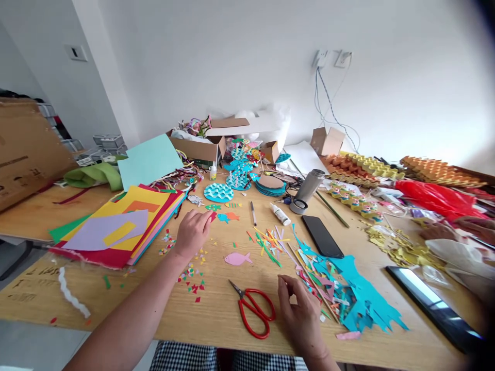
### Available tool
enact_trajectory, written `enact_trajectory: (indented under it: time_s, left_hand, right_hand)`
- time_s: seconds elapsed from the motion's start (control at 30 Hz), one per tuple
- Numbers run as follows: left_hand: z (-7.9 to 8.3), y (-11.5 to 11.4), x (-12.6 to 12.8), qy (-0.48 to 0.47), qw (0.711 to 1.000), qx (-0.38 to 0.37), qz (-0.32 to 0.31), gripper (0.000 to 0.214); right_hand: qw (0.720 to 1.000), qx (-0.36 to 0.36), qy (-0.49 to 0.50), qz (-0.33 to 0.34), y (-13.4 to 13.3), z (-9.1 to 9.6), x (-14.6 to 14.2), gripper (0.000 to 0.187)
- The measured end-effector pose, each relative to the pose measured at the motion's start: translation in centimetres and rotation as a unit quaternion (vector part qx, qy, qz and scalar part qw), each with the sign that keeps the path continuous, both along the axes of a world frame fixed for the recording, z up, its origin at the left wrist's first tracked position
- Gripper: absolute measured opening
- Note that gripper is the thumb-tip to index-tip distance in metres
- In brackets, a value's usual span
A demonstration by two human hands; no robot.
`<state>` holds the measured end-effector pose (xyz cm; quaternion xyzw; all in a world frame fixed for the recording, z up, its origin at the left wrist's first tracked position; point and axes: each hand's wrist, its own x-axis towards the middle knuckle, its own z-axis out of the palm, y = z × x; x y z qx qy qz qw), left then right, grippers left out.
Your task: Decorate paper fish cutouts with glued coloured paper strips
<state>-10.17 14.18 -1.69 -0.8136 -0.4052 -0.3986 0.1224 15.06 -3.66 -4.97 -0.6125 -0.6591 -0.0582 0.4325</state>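
Observation:
My left hand point(192, 233) reaches out over the wooden table point(216, 309), fingers curled, its tips at a small red paper bit next to a green paper fish point(213, 207). My right hand point(299, 309) rests near the front edge with thumb and fingers pinched together; what they hold is too small to name. Red-handled scissors point(253, 308) lie shut between my hands. A pink paper fish point(237, 258) lies beyond the scissors. Coloured paper strips point(268, 245) and turquoise paper scraps point(359, 296) lie right of it.
A stack of coloured paper sheets point(124, 224) lies left. Blue wave discs point(218, 192), a glue bottle point(280, 214), a pen point(252, 212), a black phone point(322, 236), a metal flask point(309, 186), a tablet point(433, 304), cardboard boxes point(201, 147) and egg trays point(367, 167) crowd the back and right. Another person's hand point(464, 229) is at far right.

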Motion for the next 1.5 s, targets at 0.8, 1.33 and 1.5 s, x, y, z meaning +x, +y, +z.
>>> enact_trajectory:
  time_s: [0.8,1.33,1.5]
  left_hand:
    - [-0.8,0.5,-0.3,-0.031,0.999,-0.014,-0.004,0.025]
    - [-0.6,0.1,-0.1,-0.032,0.998,-0.044,-0.002,0.028]
    - [-0.6,0.1,0.0,-0.031,0.999,-0.042,0.000,0.027]
  right_hand:
    - [0.930,-0.344,-0.124,-0.040,16.2,2.8,6.0,0.024]
    - [0.945,-0.316,-0.075,-0.043,17.5,2.3,6.5,0.019]
    - [0.953,-0.300,0.019,-0.026,17.4,2.8,7.1,0.019]
